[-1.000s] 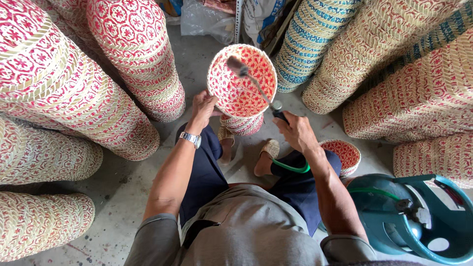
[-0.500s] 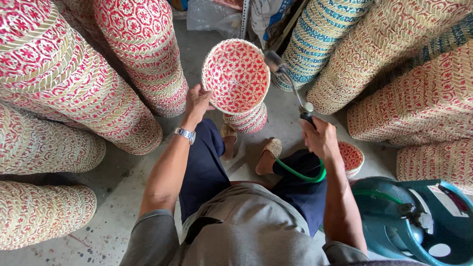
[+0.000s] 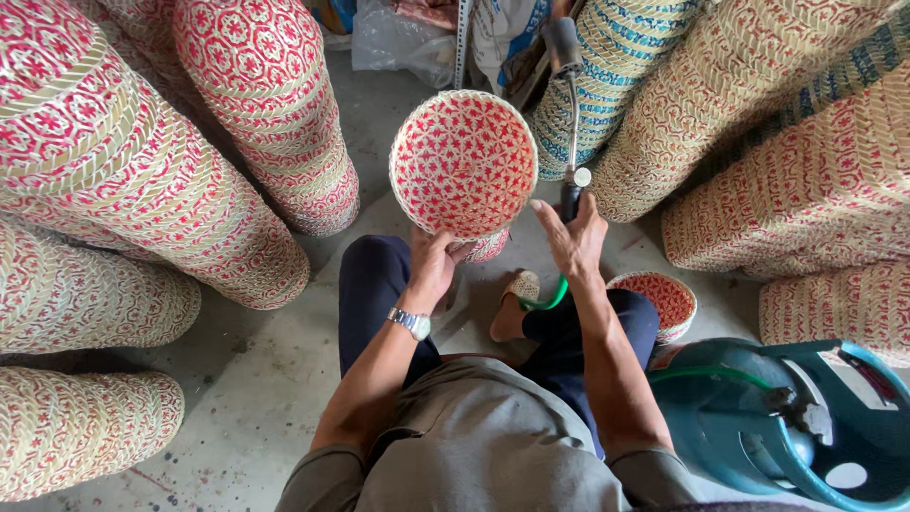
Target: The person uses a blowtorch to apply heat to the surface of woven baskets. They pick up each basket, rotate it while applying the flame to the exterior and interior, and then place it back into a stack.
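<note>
Head view, left to right: tall stacks of red-patterned baskets (image 3: 114, 180) lie at the far left. Left hand (image 3: 434, 265) grips the rim of a round woven basket (image 3: 464, 161), held up with its inside toward the camera. Just right, the right hand (image 3: 572, 237) is closed around a gas torch (image 3: 569, 114), nozzle pointing away. A steady basket and a moving flame should avoid scorching. Near right stands a teal gas cylinder (image 3: 758, 417).

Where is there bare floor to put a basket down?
The widest bare patch of concrete floor lies by the left knee, bordered by the red-patterned basket stacks. A narrow strip runs ahead toward the plastic bags. The right side is crowded: gas cylinder, small basket and more stacks.
</note>
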